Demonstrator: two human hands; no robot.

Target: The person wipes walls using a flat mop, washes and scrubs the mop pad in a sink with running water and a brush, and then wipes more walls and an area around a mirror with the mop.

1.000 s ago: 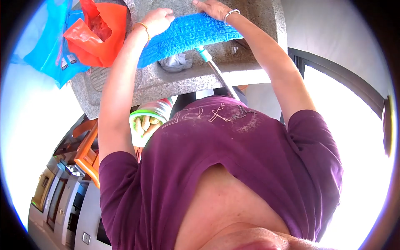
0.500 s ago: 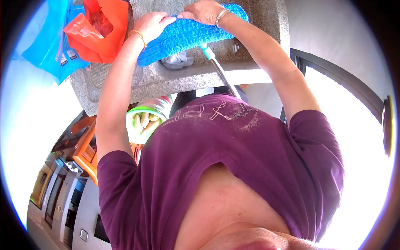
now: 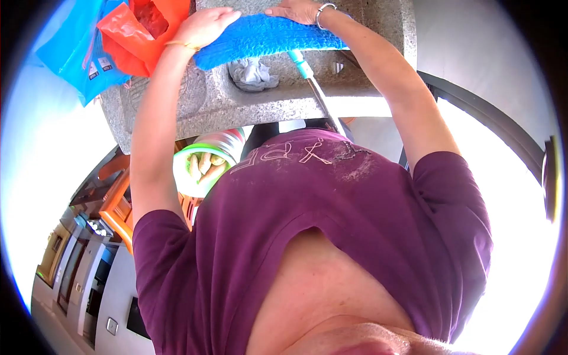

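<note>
A blue, shaggy flat mop head (image 3: 269,40) lies crosswise over a grey stone sink (image 3: 192,127). My left hand (image 3: 207,26) grips its upper edge near the left end, thumb pointing inward and the other fingers partly hidden. Farther right, my right hand (image 3: 299,10) holds the same edge, its fingers partly out of view at the top. From the mop head's underside, a metal pole (image 3: 322,99) with a light-blue joint (image 3: 300,64) slants down toward my shirt. A crumpled grey cloth (image 3: 253,75) sits in the basin just below the mop head.
Red plastic bag (image 3: 130,38) and blue plastic bag (image 3: 89,62) rest at the sink's left corner. Below stands a green-rimmed bucket (image 3: 201,148) with several long, pale-brown items inside. An orange wooden chair (image 3: 118,207) is at the left.
Both hands have moved slightly apart along the mop head's edge. The mop head has shifted up in view, uncovering more of the grey cloth. The view itself has shifted a little.
</note>
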